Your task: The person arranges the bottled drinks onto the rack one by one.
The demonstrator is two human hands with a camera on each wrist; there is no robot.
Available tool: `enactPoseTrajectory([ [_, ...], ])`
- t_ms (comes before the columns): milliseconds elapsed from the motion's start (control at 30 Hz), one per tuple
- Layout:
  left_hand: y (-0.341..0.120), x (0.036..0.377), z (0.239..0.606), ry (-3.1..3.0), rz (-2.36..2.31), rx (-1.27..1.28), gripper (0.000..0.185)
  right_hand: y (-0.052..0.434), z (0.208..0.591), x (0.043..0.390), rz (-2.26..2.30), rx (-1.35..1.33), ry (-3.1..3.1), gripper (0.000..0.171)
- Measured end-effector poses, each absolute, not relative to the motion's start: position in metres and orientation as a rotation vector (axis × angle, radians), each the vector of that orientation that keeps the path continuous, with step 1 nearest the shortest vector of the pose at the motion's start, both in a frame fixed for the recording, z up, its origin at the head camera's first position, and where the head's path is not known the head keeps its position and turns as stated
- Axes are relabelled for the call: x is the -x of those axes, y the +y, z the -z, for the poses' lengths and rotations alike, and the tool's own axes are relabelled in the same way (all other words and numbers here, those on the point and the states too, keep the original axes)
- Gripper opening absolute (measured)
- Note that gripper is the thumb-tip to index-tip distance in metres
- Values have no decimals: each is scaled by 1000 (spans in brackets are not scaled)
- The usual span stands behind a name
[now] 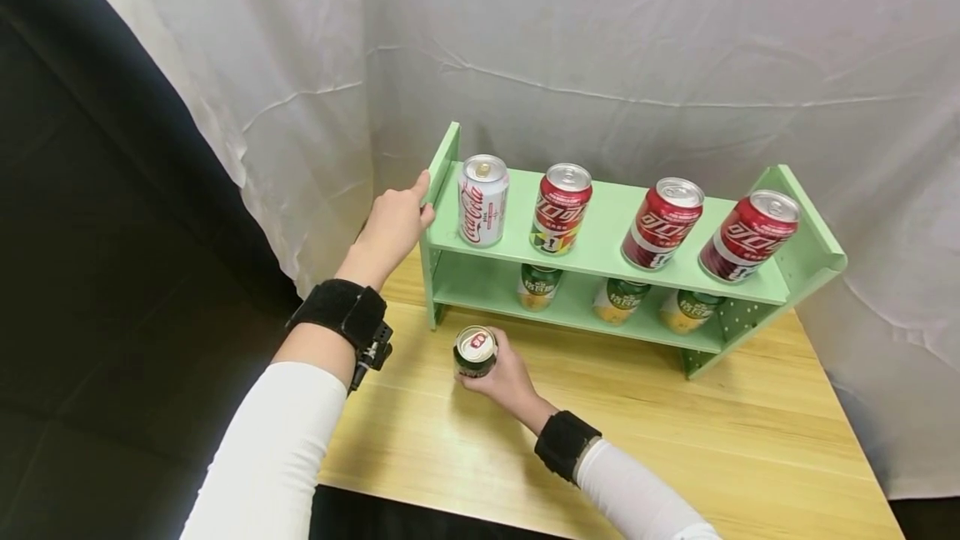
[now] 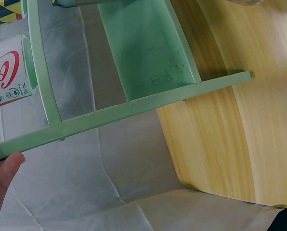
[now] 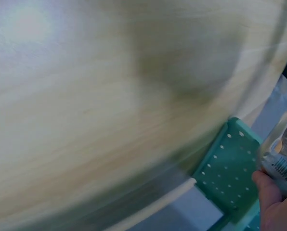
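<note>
Head view: a person's left hand (image 1: pixel 392 227) rests on the left end panel of a green two-tier shelf (image 1: pixel 802 252), fingers extended along its edge. The right hand (image 1: pixel 504 373) has its grip clamped around a green drink can (image 1: pixel 475 351), upright on the wooden worktop (image 1: pixel 735 432) just in front of the shelf. A white Coca-Cola can (image 1: pixel 483 200) and three red cans stand on the upper tier; three green cans sit below.

Left wrist view: a fingertip (image 2: pixel 8 166) touches the shelf's frame (image 2: pixel 134 108), the white can (image 2: pixel 6 79) beside it.

Right wrist view: blurred worktop, fingers (image 3: pixel 273 204) around the can (image 3: pixel 283 154), near a perforated green panel (image 3: pixel 225 166).
</note>
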State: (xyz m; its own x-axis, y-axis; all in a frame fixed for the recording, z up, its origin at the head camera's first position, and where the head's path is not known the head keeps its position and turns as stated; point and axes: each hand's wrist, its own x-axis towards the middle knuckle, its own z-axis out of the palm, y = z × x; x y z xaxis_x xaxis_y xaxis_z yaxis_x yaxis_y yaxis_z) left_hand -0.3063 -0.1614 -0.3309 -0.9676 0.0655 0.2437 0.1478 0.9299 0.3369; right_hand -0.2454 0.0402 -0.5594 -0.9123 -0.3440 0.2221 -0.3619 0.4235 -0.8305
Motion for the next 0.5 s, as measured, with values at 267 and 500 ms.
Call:
enactPoseTrajectory([
  [267,-161,306,329,-2855,514,163,56,35,531,247,-1513,-540,-2635,80],
  [500,-163,306,331,-2842,486,177,56,34,507,248,-1514,-548,-2599,80],
])
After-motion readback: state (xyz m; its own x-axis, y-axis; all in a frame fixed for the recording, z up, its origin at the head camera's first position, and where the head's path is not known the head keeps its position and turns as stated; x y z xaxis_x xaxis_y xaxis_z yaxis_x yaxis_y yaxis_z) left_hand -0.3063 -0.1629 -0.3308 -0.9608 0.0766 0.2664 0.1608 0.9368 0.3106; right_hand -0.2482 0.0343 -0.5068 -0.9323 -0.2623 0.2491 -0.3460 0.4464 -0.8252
